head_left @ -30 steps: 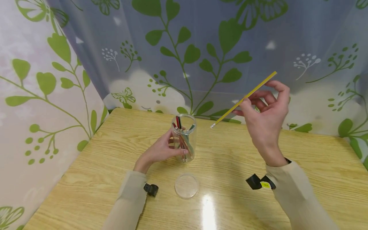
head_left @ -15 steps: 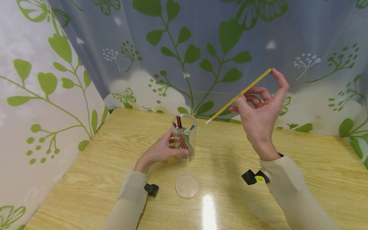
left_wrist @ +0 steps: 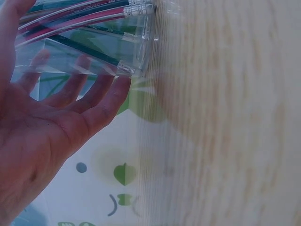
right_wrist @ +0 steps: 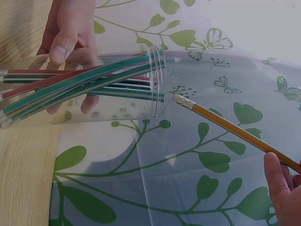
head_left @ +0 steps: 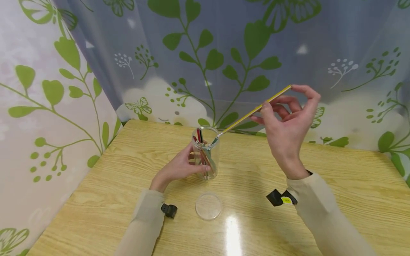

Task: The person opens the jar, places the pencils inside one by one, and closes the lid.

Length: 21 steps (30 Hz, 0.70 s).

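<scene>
A clear jar (head_left: 214,160) stands upright on the table, with my left hand (head_left: 179,166) wrapped round its lower side. Inside it lean several red, black and green pencils (right_wrist: 84,87), some with their metal eraser ends down at the base. My right hand (head_left: 286,129) pinches a yellow pencil (head_left: 253,111) between thumb and fingers, the index fingertip at its upper end. The pencil slants down to the left, its white eraser end close by the jar's rim (right_wrist: 157,82). Whether it touches the rim, I cannot tell.
A round clear lid (head_left: 208,206) lies flat on the wooden table (head_left: 105,199), nearer me than the jar. Behind the table hangs a blue and white curtain (head_left: 205,60) with green leaves. Each wrist wears a black camera mount (head_left: 169,211).
My right hand has moved left and the yellow pencil with it, its eraser end coming over to the jar's mouth. The index finger has shifted onto the pencil's upper end. The left hand stays put.
</scene>
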Each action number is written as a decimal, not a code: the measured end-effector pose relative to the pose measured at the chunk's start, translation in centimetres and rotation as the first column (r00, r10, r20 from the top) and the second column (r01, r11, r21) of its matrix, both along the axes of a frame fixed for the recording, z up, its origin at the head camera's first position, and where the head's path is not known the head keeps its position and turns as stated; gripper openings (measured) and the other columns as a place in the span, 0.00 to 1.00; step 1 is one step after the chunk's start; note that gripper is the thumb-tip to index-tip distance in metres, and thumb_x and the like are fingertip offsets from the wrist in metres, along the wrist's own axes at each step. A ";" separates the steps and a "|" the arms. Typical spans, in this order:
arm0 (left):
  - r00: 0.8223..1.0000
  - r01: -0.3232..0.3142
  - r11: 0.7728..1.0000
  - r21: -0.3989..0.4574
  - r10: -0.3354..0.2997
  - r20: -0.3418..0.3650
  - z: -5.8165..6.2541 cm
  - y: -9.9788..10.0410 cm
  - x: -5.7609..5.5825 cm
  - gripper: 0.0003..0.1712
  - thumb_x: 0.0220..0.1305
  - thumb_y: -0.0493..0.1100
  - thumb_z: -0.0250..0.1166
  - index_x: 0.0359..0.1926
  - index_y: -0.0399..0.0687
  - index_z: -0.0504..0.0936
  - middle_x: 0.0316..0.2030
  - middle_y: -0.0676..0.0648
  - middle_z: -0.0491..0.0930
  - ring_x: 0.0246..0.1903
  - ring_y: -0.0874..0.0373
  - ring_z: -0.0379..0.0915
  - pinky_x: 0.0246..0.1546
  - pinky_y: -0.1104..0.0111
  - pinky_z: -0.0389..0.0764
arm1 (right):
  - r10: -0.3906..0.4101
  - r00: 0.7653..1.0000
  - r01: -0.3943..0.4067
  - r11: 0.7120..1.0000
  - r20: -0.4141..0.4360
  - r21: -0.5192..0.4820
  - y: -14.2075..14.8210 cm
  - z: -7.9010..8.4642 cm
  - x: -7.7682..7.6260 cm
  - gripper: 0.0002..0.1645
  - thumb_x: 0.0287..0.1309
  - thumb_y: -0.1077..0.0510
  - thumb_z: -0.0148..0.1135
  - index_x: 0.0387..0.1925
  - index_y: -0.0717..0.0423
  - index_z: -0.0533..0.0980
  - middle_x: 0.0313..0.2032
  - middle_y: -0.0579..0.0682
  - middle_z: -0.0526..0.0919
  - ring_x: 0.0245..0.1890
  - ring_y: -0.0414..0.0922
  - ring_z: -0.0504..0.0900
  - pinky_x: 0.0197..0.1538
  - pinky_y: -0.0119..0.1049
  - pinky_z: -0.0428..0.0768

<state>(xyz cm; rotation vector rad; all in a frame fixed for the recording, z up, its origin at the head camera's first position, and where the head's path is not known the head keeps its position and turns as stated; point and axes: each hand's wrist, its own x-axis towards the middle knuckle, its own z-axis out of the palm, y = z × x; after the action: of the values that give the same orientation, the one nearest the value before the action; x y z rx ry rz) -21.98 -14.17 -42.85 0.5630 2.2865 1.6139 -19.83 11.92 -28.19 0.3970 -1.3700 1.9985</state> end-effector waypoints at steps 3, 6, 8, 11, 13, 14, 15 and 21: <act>1.000 -0.001 1.000 0.002 0.001 0.002 0.0 0.0 0.0 0.46 0.60 0.46 0.76 0.74 0.70 0.62 0.60 0.47 0.76 0.61 0.47 0.74 0.62 0.54 0.81 | -0.013 0.999 0.014 0.999 -0.039 0.029 -0.3 -0.1 0.1 0.31 0.54 0.78 0.61 0.56 0.54 0.66 0.31 0.55 0.76 0.25 0.52 0.85 0.29 0.45 0.89; 1.000 -0.003 1.000 0.004 0.003 0.005 0.1 0.0 0.0 0.46 0.60 0.45 0.77 0.74 0.67 0.63 0.60 0.47 0.76 0.61 0.47 0.74 0.62 0.54 0.81 | -0.006 0.998 0.009 0.999 -0.063 0.048 -0.6 -0.3 0.1 0.30 0.54 0.78 0.61 0.55 0.56 0.66 0.31 0.56 0.76 0.26 0.52 0.86 0.30 0.44 0.89; 1.000 -0.006 1.000 0.003 0.006 0.013 0.1 0.0 0.1 0.46 0.60 0.45 0.77 0.74 0.67 0.63 0.59 0.46 0.77 0.61 0.47 0.75 0.62 0.55 0.82 | 0.008 0.997 -0.004 0.998 -0.074 0.057 -0.8 -0.3 0.2 0.29 0.54 0.78 0.61 0.55 0.57 0.66 0.31 0.56 0.76 0.27 0.51 0.86 0.30 0.44 0.90; 1.000 -0.006 1.000 0.001 0.006 0.021 0.1 0.0 0.1 0.45 0.60 0.45 0.77 0.73 0.68 0.63 0.59 0.46 0.77 0.61 0.47 0.75 0.61 0.55 0.82 | 0.021 0.996 -0.015 0.998 -0.089 0.066 -0.9 -0.4 0.3 0.28 0.54 0.78 0.61 0.54 0.58 0.66 0.31 0.56 0.77 0.28 0.50 0.87 0.31 0.44 0.90; 1.000 -0.006 1.000 0.000 0.006 0.025 0.1 0.0 0.1 0.45 0.60 0.45 0.77 0.72 0.69 0.63 0.58 0.46 0.77 0.61 0.47 0.75 0.61 0.55 0.82 | 0.023 0.994 -0.015 0.997 -0.102 0.077 -1.0 -0.4 0.3 0.28 0.55 0.78 0.61 0.54 0.58 0.65 0.32 0.56 0.77 0.28 0.50 0.87 0.32 0.44 0.90; 1.000 -0.005 1.000 0.001 0.005 0.024 0.1 0.0 0.1 0.45 0.60 0.45 0.77 0.73 0.69 0.63 0.59 0.46 0.77 0.61 0.47 0.75 0.61 0.55 0.82 | 0.021 0.994 -0.012 0.996 -0.109 0.083 -1.0 -0.3 0.3 0.28 0.55 0.77 0.61 0.54 0.58 0.65 0.32 0.55 0.78 0.28 0.50 0.87 0.32 0.43 0.90; 1.000 -0.005 1.000 0.001 0.005 0.022 0.1 0.0 0.1 0.45 0.60 0.45 0.77 0.72 0.69 0.63 0.59 0.46 0.77 0.61 0.47 0.75 0.61 0.55 0.82 | 0.016 0.993 -0.005 0.996 -0.116 0.090 -1.1 -0.3 0.3 0.28 0.55 0.77 0.61 0.54 0.58 0.65 0.32 0.55 0.78 0.28 0.49 0.88 0.32 0.43 0.90; 1.000 0.001 1.000 0.013 -0.002 0.014 0.1 0.0 0.2 0.45 0.61 0.44 0.76 0.73 0.68 0.63 0.60 0.46 0.76 0.61 0.47 0.74 0.63 0.54 0.81 | -0.024 0.989 0.041 0.993 -0.149 0.108 -1.1 -0.2 0.3 0.28 0.54 0.78 0.59 0.54 0.58 0.66 0.30 0.53 0.77 0.25 0.49 0.86 0.30 0.41 0.89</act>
<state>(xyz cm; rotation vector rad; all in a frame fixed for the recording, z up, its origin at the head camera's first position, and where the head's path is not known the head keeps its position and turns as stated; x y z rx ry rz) -21.81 -14.12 -42.73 0.5546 2.2669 1.6278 -19.54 10.82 -28.41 0.5578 -1.3888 1.8332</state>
